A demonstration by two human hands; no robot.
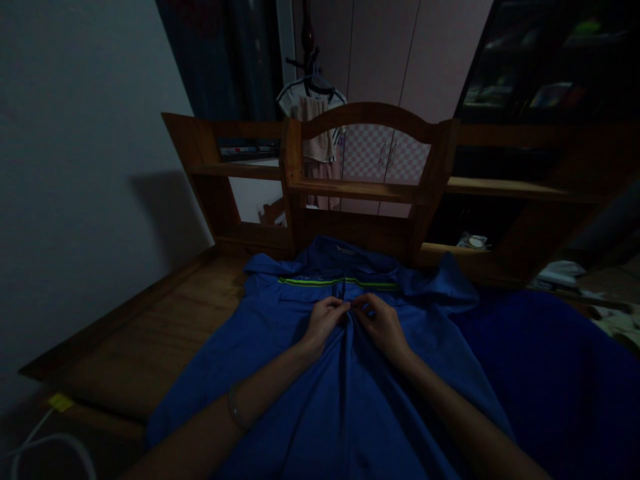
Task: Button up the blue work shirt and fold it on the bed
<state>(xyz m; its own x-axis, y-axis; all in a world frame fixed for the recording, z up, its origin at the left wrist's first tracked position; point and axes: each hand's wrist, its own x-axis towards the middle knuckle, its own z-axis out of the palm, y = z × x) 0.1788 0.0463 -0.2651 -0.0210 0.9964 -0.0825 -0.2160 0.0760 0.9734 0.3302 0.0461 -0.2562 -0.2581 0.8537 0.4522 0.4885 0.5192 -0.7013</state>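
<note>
On the bed boards (pixel 210 320), blue shirt (pixel 320 400) laid out face up, collar toward the headboard (pixel 375 115), sleeves spread to either side, hem end toward the person. From where I stand, both hands are on the front placket, just below the chest stripe (pixel 310 281).

Left hand (pixel 323 325): thumb and forefinger nearly closed, pinching cloth at the placket. Right hand (pixel 383 328): same, fingers bent, tips closed on the facing edge. Fingertips of the two meet or nearly so; can't tell if a button sits between them. Cloth bunches into folds running down from that point. Bracelet (pixel 235 407) on the left forearm.

Writing: pale label (pixel 345 250) inside the collar, some marks on it, too small and dark to read. Dark lettering (pixel 311 276) along the top of the stripe on the left side of the chest, also unreadable. Stripe itself is bright yellow-green, broken at the placket.

Around it: darker blue cloth (pixel 550 373) right of the shirt, one sleeve reaching its edge. White cord (pixel 75 443) and yellow tag (pixel 61 401) at near left. Behind the headboard, a light top (pixel 295 97) hangs in front of the pink wardrobe (pixel 380 53). Room's dim.
</note>
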